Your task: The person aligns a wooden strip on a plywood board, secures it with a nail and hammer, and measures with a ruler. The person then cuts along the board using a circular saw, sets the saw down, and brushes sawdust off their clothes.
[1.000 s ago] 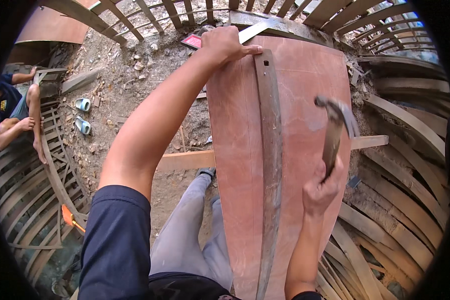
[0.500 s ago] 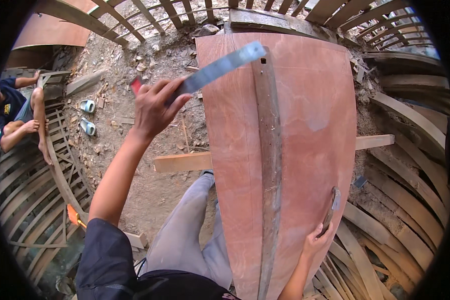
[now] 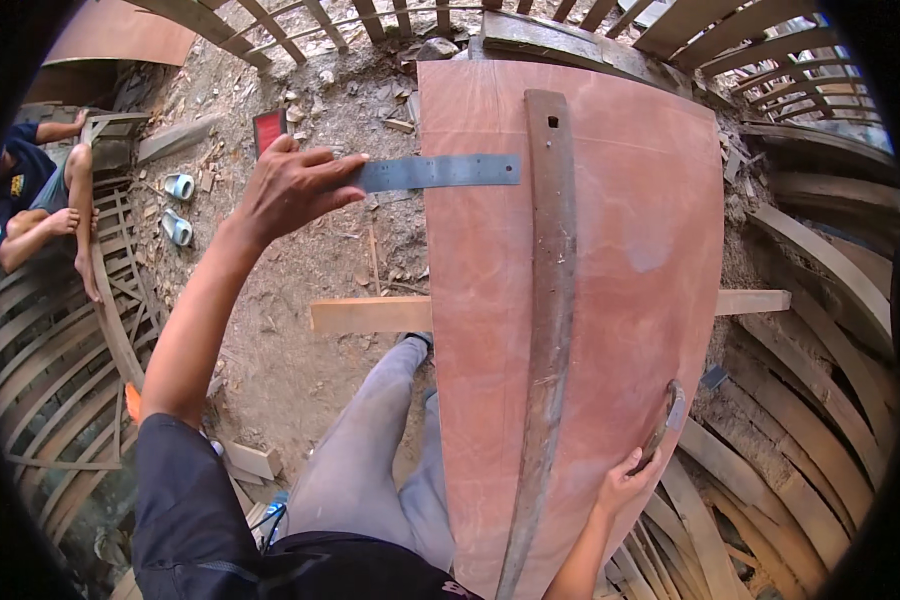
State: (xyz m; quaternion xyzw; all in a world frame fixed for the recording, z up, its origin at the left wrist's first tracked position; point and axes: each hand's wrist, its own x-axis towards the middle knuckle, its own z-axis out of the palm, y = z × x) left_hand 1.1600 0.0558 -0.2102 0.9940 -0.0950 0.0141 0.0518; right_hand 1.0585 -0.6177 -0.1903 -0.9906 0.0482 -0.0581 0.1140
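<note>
My left hand is closed on a metal square, whose red-and-black handle sticks up past my fingers and whose flat blade reaches over the left edge of a reddish plywood panel, left of a long wooden batten. The batten runs lengthwise along the panel and has a square hole near its far end. My right hand grips a claw hammer low over the panel's right side, close to its edge.
A timber crosspiece passes under the panel. Another person sits at left on curved wooden framing, near two pale sandals. Boat-like ribs line the right and far sides. My legs stand left of the panel.
My left hand moved from the panel's far edge leftward and nearer me, swinging the blade roughly level. My right hand lowered the hammer toward the panel's near right.
</note>
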